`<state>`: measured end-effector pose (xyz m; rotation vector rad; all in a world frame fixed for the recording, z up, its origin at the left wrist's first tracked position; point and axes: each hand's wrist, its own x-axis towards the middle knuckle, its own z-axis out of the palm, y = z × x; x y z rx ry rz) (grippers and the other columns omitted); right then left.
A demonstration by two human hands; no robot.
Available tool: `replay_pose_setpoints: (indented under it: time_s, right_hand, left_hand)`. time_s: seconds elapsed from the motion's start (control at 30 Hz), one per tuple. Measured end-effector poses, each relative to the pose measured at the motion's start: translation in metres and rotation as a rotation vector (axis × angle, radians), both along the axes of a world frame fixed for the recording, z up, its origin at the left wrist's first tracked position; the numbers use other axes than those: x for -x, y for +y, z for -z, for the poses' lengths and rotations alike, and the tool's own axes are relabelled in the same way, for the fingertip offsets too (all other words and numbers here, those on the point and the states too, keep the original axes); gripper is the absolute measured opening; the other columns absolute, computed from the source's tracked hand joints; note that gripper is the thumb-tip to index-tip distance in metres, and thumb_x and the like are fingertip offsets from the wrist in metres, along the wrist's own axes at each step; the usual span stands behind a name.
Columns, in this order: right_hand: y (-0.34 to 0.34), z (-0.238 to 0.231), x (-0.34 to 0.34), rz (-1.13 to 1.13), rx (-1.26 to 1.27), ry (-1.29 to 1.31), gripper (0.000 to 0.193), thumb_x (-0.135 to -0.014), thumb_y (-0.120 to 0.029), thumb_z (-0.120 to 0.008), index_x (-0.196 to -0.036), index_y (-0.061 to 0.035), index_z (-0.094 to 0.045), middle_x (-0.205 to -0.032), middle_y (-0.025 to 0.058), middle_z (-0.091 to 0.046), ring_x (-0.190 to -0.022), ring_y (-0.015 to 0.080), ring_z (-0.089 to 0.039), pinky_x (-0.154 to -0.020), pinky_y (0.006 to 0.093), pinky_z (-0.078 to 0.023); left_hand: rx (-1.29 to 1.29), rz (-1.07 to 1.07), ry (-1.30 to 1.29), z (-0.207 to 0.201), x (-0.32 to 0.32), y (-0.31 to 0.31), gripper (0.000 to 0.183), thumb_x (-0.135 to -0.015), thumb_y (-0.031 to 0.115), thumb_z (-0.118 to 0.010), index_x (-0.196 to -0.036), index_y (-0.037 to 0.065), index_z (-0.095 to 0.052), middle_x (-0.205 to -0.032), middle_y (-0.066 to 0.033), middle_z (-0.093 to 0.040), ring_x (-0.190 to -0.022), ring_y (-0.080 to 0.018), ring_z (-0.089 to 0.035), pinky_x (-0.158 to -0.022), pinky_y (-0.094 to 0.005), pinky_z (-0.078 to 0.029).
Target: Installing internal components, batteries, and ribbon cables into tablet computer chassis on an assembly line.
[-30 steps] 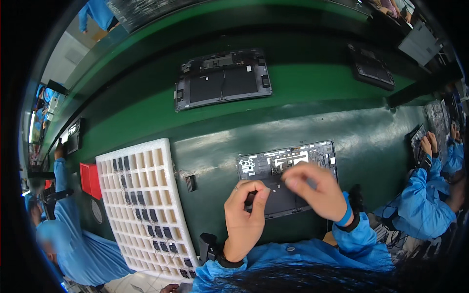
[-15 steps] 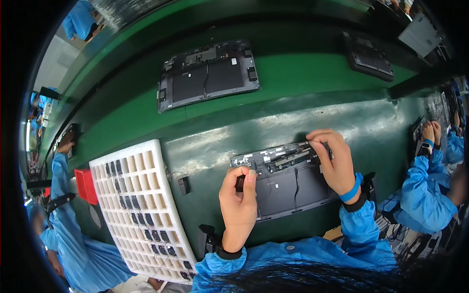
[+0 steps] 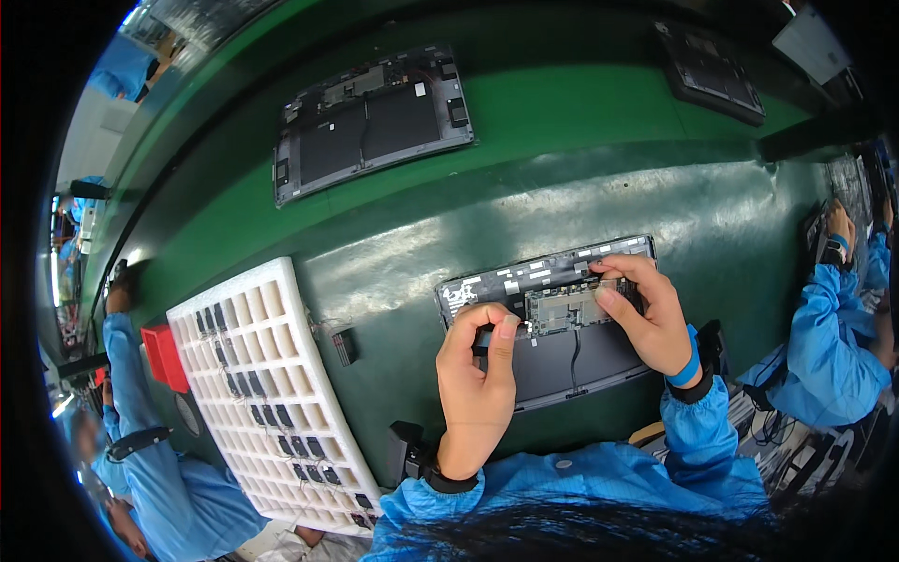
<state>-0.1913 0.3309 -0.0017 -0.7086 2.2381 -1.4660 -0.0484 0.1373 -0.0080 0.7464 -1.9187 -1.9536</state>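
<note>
In front of me on the bench lies an open dark laptop base (image 3: 536, 377), its inside facing up. A circuit board (image 3: 559, 314) is raised and tilted over its upper part. My right hand (image 3: 654, 323) is closed on the board's right part, thumb on its face and index finger near its upper edge. My left hand (image 3: 476, 379) is closed in a pinch right beside the board's left end. What it holds, if anything, is hidden behind the fingers. A thin black cable (image 3: 576, 361) runs down the laptop base below the board.
Left of me a white foam tray (image 3: 302, 351) holds several small black parts with wires. A small dark part (image 3: 345, 347) lies beside it, and a red bin (image 3: 164, 358) stands beyond. Two more laptop bases (image 3: 375, 126) (image 3: 709, 73) lie on the green strip. Co-workers sit at both sides.
The circuit board has been raised and tilted, baring the base's upper strip. My right fingers have shifted onto its face. My left hand has moved right and slightly up. The whole view has shifted a little.
</note>
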Motion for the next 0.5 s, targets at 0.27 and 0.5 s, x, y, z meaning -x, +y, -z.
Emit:
replay_pose_setpoints:
  time_s: [0.27, 0.5]
  right_hand:
    - [0.003, -0.004, 0.002, 0.05, 0.045, -0.207, 0.036, -0.102, -0.013, -0.074, -0.136, -0.0024, -0.068, -0.109, 0.0072, -0.076, -0.114, 0.0223, -0.063, -0.11, 0.0381, -0.042]
    - [0.003, -0.002, 0.002, 0.045, 0.038, -0.204, 0.038, -0.102, -0.012, -0.074, -0.137, -0.0017, -0.066, -0.112, 0.0084, -0.077, -0.114, 0.0225, -0.064, -0.111, 0.0388, -0.042]
  left_hand:
    - [0.049, -0.012, 0.03, 0.01, 0.001, 0.005, 0.009, -0.111, 0.008, -0.065, -0.115, 0.0, -0.064, -0.106, -0.0023, -0.068, -0.088, -0.0057, -0.056, -0.078, -0.0215, -0.046]
    - [0.066, -0.022, 0.0, 0.01, 0.002, 0.009, 0.009, -0.111, 0.007, -0.066, -0.116, 0.0, -0.065, -0.105, 0.0, -0.067, -0.095, -0.0059, -0.058, -0.085, -0.0216, -0.047]
